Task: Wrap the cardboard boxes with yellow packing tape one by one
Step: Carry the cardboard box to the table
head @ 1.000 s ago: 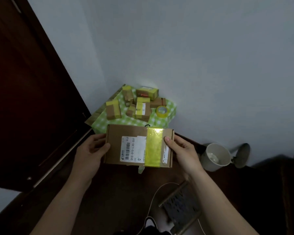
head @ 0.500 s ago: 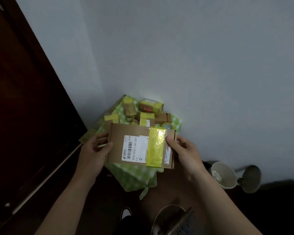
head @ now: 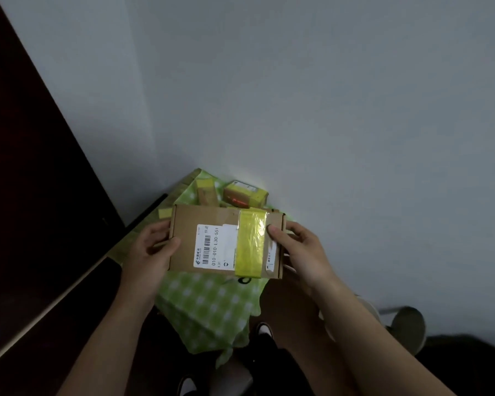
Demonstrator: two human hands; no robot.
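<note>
Since a second ago, my view has swung up toward the pale wall, and the cardboard box (head: 226,242) now hangs over the green checked cloth (head: 209,307) rather than in front of the pile.

From the left: my left hand (head: 152,252) has its grip closed on the box's left edge, thumb on the top face, fingers tucked behind. The box is flat, brown, held level between both hands above the cloth, with a white barcode label (head: 212,247) on top. A band of yellow packing tape (head: 250,244) crosses the face beside the label, glossy and slightly wrinkled. My right hand (head: 300,252) grips the right edge, thumb pressing next to the tape.

Beyond, small taped boxes (head: 245,195) sit on the cloth by the wall.

Risks, as I judge them: the wrinkled band may lift if not pressed flat, and one band alone may leave this box under-wrapped. Setting it down carelessly could knock the small boxes.
</note>
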